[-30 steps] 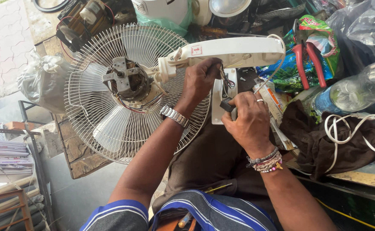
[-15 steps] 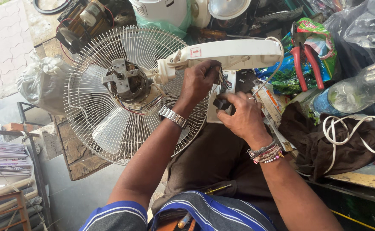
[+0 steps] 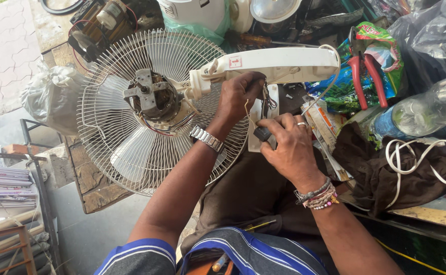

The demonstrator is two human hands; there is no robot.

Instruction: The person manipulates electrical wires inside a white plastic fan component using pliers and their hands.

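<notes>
Small dark part (image 3: 262, 133) at frame centre, pinched in the fingertips of the right hand (image 3: 289, 147), mostly covered, so kind hard to make out. Thin wires (image 3: 267, 99) running up from it into the underside of the white fan arm (image 3: 276, 65); exact joint hidden behind the left hand (image 3: 239, 94). Left hand just above, fingers curled shut around the arm's lower edge and the wires, fingertips out of sight. Bare fan motor (image 3: 151, 95) left of centre, seated in the white wire grille (image 3: 131, 153), with a pale blade (image 3: 131, 158) showing through the bars below. Red-handled pliers (image 3: 364, 69) at upper right on crumpled wrappers. Clear plastic bottle (image 3: 421, 109) at far right, cut off by the edge. White cord (image 3: 421, 158) looped on brown cloth (image 3: 380, 173) at lower right.
</notes>
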